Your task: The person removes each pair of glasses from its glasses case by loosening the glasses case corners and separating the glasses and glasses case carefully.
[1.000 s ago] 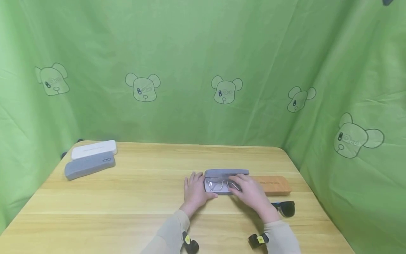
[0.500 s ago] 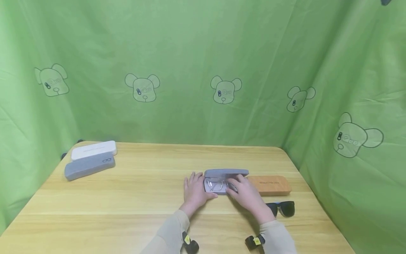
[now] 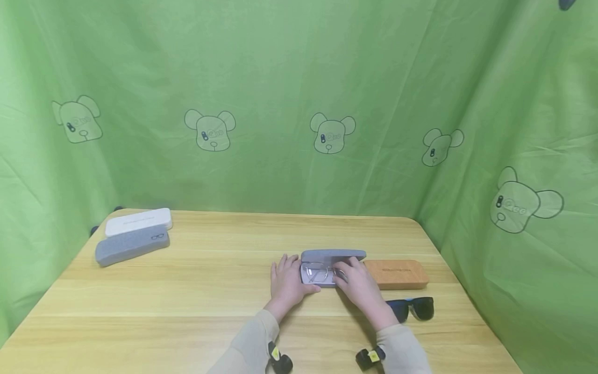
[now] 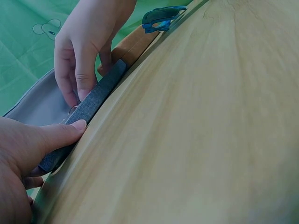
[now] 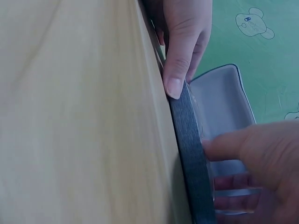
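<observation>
A grey glasses case (image 3: 333, 255) lies with its lid raised, right of the table's middle. Thin-framed eyeglasses (image 3: 317, 271) lie inside it. My left hand (image 3: 286, 280) holds the case's left end, the thumb (image 4: 70, 131) pressed along its front wall and the fingers round the end. My right hand (image 3: 359, 283) reaches into the right part of the case and pinches the eyeglasses by their right lens, which its fingers partly cover. In the right wrist view the right thumb (image 5: 229, 145) sits just inside the front wall.
An orange wood-look case (image 3: 399, 274) lies to the right, close by the grey one. Dark sunglasses (image 3: 422, 308) rest in front of it, beside my right wrist. Far left are a white case (image 3: 138, 222) and a second grey case (image 3: 132, 246), both shut. Green curtains (image 3: 280, 176) surround the table.
My right hand has shifted slightly left within the case, and its forearm has swung left, uncovering more of the sunglasses and the orange case. The left hand has stayed put.
</observation>
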Motion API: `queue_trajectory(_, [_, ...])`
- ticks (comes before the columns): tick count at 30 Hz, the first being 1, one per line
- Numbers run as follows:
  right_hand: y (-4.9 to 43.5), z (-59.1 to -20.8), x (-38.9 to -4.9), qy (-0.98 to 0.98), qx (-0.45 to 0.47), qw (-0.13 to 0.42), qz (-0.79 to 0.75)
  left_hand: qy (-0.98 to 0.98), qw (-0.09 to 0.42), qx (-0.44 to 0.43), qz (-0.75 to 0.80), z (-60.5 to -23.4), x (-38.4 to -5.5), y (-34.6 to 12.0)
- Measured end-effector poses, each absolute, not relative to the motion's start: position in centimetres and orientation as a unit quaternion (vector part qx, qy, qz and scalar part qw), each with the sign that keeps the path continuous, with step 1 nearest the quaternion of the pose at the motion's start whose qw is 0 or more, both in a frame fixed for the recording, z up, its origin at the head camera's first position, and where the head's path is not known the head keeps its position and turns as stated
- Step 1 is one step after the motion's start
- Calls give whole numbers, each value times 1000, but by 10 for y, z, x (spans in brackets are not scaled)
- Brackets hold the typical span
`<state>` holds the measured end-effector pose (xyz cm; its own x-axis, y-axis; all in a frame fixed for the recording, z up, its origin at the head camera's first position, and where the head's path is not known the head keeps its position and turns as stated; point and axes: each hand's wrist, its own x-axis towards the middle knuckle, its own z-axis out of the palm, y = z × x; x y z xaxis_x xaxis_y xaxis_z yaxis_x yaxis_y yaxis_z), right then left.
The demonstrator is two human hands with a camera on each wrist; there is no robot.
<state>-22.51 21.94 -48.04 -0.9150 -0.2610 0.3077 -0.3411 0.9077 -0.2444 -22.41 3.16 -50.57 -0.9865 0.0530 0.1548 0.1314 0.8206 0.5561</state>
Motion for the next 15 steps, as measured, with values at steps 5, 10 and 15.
queue_trajectory(5, [217,-483,-226,-963,147,155,162,-951,66,-47,-298,-506,-224,32])
queue_trajectory(10, [215,-482,-226,-961,139,165,175,-950,65,-47,-301,-506,-224,32])
queue_trajectory(15, [215,-482,-227,-958,140,175,176,-951,66,-46,-298,-507,-224,32])
